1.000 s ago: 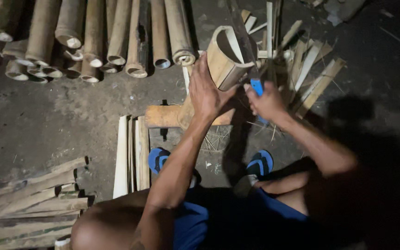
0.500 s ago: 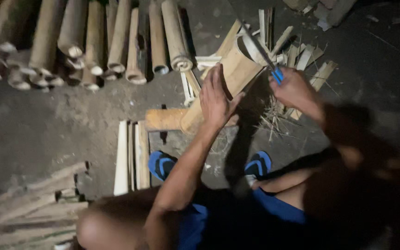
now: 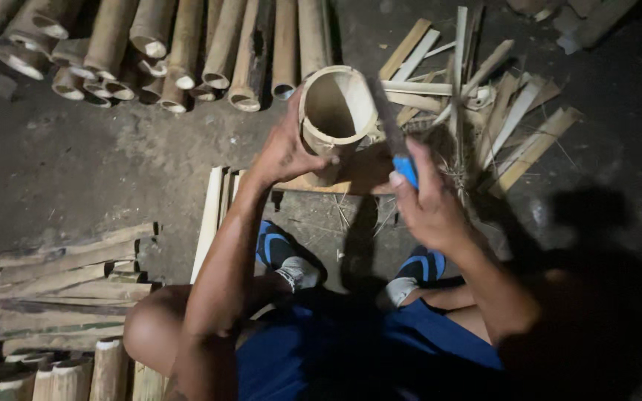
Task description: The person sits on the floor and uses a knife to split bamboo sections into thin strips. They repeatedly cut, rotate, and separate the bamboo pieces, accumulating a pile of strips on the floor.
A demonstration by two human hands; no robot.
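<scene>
There are two hands, the left hand (image 3: 285,152) and the right hand (image 3: 426,204), one upright bamboo tube (image 3: 334,111), one blue-handled knife (image 3: 395,141), two blue sandals (image 3: 276,249), and one wooden block (image 3: 358,174).

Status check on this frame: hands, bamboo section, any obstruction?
Left hand grips upright hollow bamboo section at its rim. Right hand holds blue-handled blade across the opening. Split bamboo strips lie just right.
</scene>
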